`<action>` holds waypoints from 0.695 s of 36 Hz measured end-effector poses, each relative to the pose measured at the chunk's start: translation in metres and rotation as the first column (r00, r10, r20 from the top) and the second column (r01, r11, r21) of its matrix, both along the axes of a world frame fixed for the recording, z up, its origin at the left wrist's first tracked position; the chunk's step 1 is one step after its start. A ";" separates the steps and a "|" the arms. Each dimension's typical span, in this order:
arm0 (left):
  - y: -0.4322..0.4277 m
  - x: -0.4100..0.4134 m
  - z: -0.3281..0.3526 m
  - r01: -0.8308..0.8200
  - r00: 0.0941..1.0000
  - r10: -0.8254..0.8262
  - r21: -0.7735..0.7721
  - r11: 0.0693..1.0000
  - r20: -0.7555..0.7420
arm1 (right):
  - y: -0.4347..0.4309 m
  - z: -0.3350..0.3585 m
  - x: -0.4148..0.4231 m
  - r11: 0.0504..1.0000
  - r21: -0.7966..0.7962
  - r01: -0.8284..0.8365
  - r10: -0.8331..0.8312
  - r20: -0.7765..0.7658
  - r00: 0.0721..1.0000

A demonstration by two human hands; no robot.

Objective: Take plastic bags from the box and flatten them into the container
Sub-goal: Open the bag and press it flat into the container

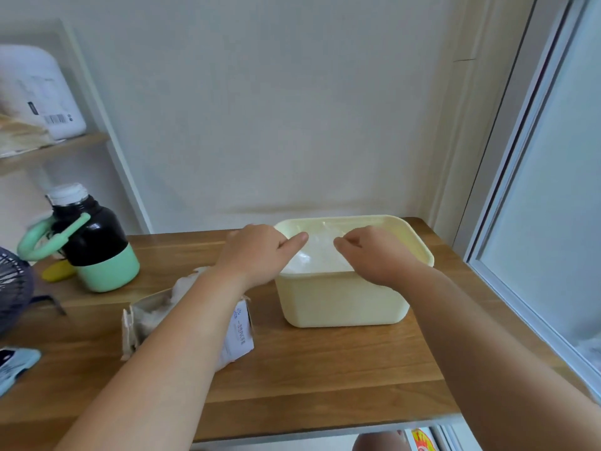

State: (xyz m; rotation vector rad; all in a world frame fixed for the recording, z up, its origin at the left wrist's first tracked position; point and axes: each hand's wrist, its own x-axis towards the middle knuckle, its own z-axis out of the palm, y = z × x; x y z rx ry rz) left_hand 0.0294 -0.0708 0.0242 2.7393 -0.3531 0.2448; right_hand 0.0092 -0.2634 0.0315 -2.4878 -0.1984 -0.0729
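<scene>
You are in a home, in a lived-in corner: your wooden tabletop [325,369] butts against a plain white wall [276,109], a sliding window [553,190] runs along your right, and on your left a wooden shelf [55,148] carries a white appliance [39,92], with a black-and-mint flask [94,242] and a small dark fan [13,288] below it

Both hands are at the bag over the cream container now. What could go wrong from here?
1. The plastic bag sits high, near the rim of the container. Once the left hand and right hand let go, it may spring up and slide out.
2. The left forearm lies across the open box. Pulling back could drag or tip it.
</scene>
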 end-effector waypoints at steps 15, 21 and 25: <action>0.090 -0.049 0.008 -0.266 0.964 0.265 -0.106 0.958 -0.023 | 0.084 0.001 -0.014 0.942 0.228 -0.246 0.176 0.288 0.941; 0.110 -0.070 -0.005 -0.348 0.901 0.354 0.071 0.935 -0.251 | 0.125 -0.014 -0.013 0.915 0.237 -0.326 0.270 0.238 0.933; 0.112 -0.076 -0.005 -0.332 0.917 0.328 0.020 0.943 -0.226 | 0.139 -0.027 -0.012 0.911 0.200 -0.361 0.338 0.137 0.931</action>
